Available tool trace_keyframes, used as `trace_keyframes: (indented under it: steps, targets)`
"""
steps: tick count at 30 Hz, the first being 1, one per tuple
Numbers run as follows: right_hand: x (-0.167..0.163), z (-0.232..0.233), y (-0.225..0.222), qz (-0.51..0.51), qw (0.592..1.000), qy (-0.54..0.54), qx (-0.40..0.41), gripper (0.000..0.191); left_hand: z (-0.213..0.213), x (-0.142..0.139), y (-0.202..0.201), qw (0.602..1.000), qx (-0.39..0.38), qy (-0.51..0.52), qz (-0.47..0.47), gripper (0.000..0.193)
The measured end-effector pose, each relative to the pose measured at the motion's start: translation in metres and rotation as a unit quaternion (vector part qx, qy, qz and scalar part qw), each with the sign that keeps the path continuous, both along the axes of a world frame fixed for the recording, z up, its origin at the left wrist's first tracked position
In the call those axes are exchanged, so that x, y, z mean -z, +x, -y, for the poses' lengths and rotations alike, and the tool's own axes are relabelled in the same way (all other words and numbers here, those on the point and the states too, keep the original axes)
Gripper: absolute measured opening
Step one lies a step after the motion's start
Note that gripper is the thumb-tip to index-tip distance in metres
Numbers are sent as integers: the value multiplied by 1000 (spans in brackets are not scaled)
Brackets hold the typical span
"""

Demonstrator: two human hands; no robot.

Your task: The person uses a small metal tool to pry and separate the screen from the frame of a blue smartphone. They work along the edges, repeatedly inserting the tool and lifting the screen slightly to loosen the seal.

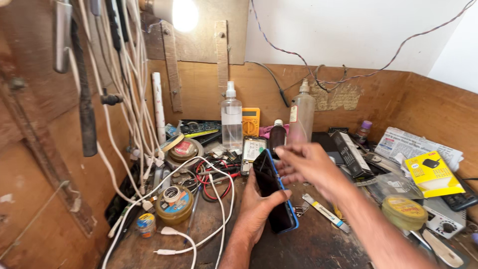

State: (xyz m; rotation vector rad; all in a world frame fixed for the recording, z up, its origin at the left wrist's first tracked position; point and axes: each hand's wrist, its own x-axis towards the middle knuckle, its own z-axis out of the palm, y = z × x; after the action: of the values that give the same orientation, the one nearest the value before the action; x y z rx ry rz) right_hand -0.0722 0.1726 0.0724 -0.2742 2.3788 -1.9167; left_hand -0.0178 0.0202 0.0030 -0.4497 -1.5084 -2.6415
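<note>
Here we take the dark smartphone in its blue case (275,194) as our landmark and read the bench from left to right. Far to its left, white charging cables (130,99) hang down the plywood wall and trail across the wooden bench top (318,244), ending beside a round gold solder-paste tin (174,204) and a small yellow-and-blue pot (146,224). Behind the phone stand a clear plastic spray bottle (231,119), an orange multimeter (251,121) and a taller cloudy bottle (301,113).

Our left hand (259,211) clasps the phone from below, fingers wrapped round its lower edge, tilting it on its long side so the upper end is free. Our right hand (308,167) sits at that upper end, fingers loosely curled and blurred; we cannot tell whether it pinches anything. Just right of the phone lie flat metal tweezers (326,211), then a yellow-lidded round tin (404,211) and a yellow printed card packet (432,174), all near enough to reach.
</note>
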Motion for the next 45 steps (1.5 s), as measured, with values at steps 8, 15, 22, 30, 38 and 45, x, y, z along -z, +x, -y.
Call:
trace_keyframes:
  steps: [8,15,22,30,38,45]
  targets:
    - [68,-17,81,71,995,-67,26,53,5,22,-18,990,39,129,40,84]
    - [76,-5,86,105,979,-164,-59,60,8,27,-20,978,82,187,31,91]
    - [65,-5,91,41,999,-5,-1,65,10,26,-19,974,106,184,83,93]
    - [51,-14,91,44,996,71,16,68,12,22,-14,979,131,133,83,103]
    - [51,-27,83,43,996,68,-30,68,13,30,-20,981,137,116,69,106]
    - [48,-29,82,67,994,80,-24,64,13,33,-21,978,150,120,79,104]
